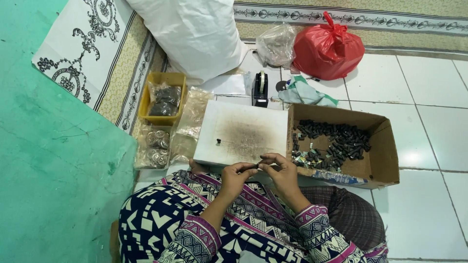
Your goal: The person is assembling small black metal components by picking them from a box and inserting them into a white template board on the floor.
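We are pinching one small black piece (257,166) between both hands, left hand (235,176) and right hand (281,171), beside the cardboard box (385,146)

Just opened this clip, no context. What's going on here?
A person sits on the floor with both hands together over the near edge of a white board. The left hand and right hand pinch a small dark part between the fingertips. To the right, an open cardboard box holds a heap of similar dark parts. To the left are a yellow tray with bagged dark pieces and a clear bag of metal discs. A tape dispenser stands behind the board.
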